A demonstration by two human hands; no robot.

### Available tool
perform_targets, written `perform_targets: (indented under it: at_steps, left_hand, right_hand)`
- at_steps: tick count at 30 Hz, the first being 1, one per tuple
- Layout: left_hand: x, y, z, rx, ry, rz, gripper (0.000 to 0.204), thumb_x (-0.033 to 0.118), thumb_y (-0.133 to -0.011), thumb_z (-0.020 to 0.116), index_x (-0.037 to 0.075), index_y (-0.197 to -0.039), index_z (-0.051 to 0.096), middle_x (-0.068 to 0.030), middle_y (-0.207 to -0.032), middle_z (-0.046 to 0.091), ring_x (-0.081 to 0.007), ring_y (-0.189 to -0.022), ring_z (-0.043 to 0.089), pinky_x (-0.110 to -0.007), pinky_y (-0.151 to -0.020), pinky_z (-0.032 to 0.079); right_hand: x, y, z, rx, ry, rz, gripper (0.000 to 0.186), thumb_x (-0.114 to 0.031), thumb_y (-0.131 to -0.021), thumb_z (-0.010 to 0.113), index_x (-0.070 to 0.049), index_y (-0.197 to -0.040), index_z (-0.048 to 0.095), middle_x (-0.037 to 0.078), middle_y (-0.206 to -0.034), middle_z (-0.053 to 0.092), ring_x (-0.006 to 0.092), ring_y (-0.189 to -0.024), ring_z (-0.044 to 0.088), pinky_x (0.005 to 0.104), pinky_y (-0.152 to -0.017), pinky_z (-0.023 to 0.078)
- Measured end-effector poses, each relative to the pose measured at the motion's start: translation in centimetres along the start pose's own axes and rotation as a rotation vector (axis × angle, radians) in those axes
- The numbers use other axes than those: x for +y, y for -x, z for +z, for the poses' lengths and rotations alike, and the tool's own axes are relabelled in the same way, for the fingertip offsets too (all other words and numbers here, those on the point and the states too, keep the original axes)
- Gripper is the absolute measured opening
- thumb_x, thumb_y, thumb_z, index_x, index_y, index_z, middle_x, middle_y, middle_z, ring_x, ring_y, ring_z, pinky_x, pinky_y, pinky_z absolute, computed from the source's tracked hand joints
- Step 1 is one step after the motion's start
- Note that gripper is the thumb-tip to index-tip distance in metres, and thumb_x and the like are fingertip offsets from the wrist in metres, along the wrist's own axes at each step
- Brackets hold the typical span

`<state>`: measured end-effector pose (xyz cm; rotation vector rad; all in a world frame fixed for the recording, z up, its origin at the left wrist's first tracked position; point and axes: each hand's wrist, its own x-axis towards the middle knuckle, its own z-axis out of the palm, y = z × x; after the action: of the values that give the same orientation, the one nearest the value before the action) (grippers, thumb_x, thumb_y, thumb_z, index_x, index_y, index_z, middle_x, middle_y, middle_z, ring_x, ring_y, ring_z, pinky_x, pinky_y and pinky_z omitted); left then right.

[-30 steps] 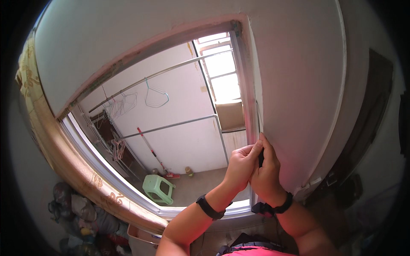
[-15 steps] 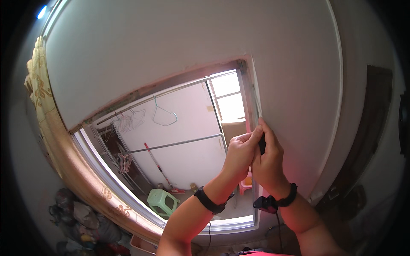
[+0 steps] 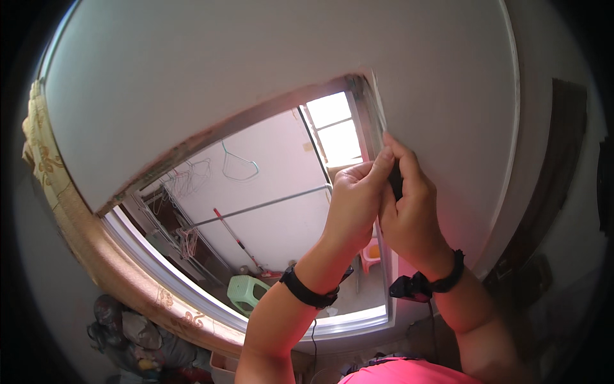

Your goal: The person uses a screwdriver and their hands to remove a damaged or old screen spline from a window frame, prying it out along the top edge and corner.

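My left hand (image 3: 355, 198) and my right hand (image 3: 414, 208) are raised together at the right side of the window frame (image 3: 366, 115). Both are closed, fingertips nearly meeting. A small dark thing (image 3: 396, 184) shows between the right palm and the fingers; its kind is hidden. The left thumb and fingers pinch right beside it, and what they grip is covered. Just above the fingertips a thin pale strip (image 3: 378, 99) runs up the wall edge next to the frame. Each wrist wears a black strap; a dark box-shaped device (image 3: 409, 288) sits at the right one.
Beyond the window opening are wire hangers (image 3: 240, 168), a grey rail (image 3: 268, 206), a red-handled mop (image 3: 233, 237), a green plastic stool (image 3: 246, 293) and a pink chair (image 3: 370, 253). A patterned curtain (image 3: 70, 221) hangs at the left, with piled bags (image 3: 137, 333) below it.
Both hands have moved up along the frame's right side, still close together and closed. The view has shifted a little, and more of the pink clothing shows at the bottom.
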<state>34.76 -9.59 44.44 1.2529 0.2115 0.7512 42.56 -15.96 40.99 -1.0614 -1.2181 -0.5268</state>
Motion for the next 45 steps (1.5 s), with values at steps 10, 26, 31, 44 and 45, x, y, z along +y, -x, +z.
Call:
perform_targets:
  at_steps: [10,26,31,44,45]
  left_hand:
    - [-6.5,2.0,-2.4,-0.007,0.052,-0.044,0.038,0.034,-0.1,0.067,-0.002,-0.088,0.072,0.0018,-0.074,0.063,-0.0024,-0.064,0.052,-0.02,-0.054,0.041]
    - [-16.5,7.7,-6.1,0.059,0.029,-0.2,0.032,0.026,-0.103,0.064,-0.005,-0.106,0.07,-0.0025,-0.087,0.07,-0.006,-0.075,0.062,-0.022,-0.066,0.051]
    - [-16.2,7.7,-7.8,0.194,-0.403,0.152,0.03,0.017,-0.098,0.07,-0.006,-0.116,0.069,-0.0028,-0.09,0.072,-0.0064,-0.08,0.061,-0.023,-0.071,0.051]
    - [-8.7,-1.8,-6.2,0.313,-1.486,1.432,0.02,0.007,-0.076,0.081,0.01,-0.093,0.072,-0.0065,-0.083,0.051,-0.0233,-0.077,0.046,-0.035,-0.069,0.041]
    - [-8.7,-1.9,-6.3,0.299,-1.496,1.446,0.02,0.006,-0.075,0.081,0.01,-0.092,0.072,-0.0062,-0.083,0.051,-0.0232,-0.076,0.046,-0.035,-0.069,0.041]
  right_hand:
    - [1.4,6.3,-0.1,-0.027,0.076,0.018,0.045,0.007,-0.093,0.054,0.006,-0.138,0.05,0.03,-0.126,0.061,0.0426,-0.118,0.063,0.0407,-0.101,0.05]
    - [2.3,18.3,-0.7,-0.076,0.113,0.234,0.05,0.007,-0.094,0.054,0.003,-0.143,0.047,0.025,-0.116,0.063,0.0379,-0.106,0.066,0.0399,-0.092,0.053]
    - [2.4,18.9,-1.3,-0.135,0.174,0.209,0.058,0.007,-0.089,0.059,0.003,-0.145,0.045,0.02,-0.108,0.061,0.0359,-0.099,0.063,0.0407,-0.083,0.053]
    - [0.2,22.8,-6.2,-0.299,0.217,0.227,0.062,0.001,-0.08,0.069,0.004,-0.139,0.05,0.02,-0.108,0.061,0.0379,-0.094,0.064,0.0425,-0.08,0.053]
    - [0.3,23.2,-6.5,-0.303,0.218,0.232,0.062,0.0,-0.08,0.07,0.004,-0.139,0.05,0.02,-0.107,0.062,0.0378,-0.093,0.064,0.0424,-0.079,0.054]
